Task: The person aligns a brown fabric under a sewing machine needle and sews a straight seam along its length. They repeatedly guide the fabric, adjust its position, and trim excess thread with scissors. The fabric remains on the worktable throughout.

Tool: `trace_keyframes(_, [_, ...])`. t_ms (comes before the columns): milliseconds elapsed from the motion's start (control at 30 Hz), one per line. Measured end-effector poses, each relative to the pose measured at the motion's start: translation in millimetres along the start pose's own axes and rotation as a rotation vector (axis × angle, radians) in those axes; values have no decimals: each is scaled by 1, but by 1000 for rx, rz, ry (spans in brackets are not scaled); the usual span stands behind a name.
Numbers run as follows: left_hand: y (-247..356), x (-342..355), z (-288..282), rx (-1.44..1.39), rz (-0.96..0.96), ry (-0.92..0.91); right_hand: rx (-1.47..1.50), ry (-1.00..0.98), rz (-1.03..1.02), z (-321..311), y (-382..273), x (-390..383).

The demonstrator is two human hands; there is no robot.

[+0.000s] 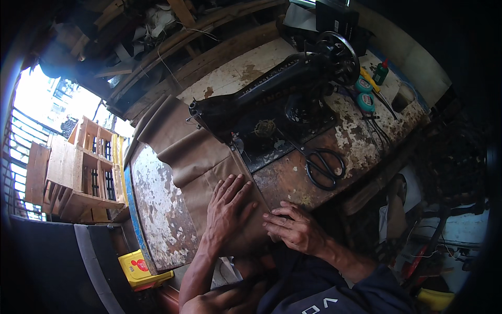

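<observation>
A wide piece of brown cloth lies in soft folds over the table and runs beneath the needle end of a black sewing machine. My left hand rests flat on the cloth, fingers spread, just short of the machine's foot. At the cloth's right edge, my right hand has its fingers closed on the border, thumb partly hidden. Black-handled scissors lie on the tabletop beside the machine bed, to the right of the cloth.
The worn table has peeling paint and a blue edge. At its far right sit two round teal tins, a green bottle and a yellow-handled tool. Wooden crate-like furniture stands left; a yellow container is below.
</observation>
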State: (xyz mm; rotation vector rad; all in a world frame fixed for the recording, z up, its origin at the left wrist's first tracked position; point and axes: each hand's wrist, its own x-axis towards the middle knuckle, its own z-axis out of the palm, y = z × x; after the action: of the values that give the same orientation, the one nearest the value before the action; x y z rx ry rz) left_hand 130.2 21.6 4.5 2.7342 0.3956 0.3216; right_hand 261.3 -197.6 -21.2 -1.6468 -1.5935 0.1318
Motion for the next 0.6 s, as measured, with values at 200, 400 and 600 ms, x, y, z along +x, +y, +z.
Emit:
trace_keyframes(200, [4, 3, -2, 39, -11, -16, 34, -6, 4, -3, -1, -8])
trace_keyframes(400, [11, 5, -5, 22, -50, -25, 39, -25, -12, -2, 1, -9])
trace_keyframes(600, [23, 2, -2, 64, -75, -78, 30, -89, 63, -21, -15, 2])
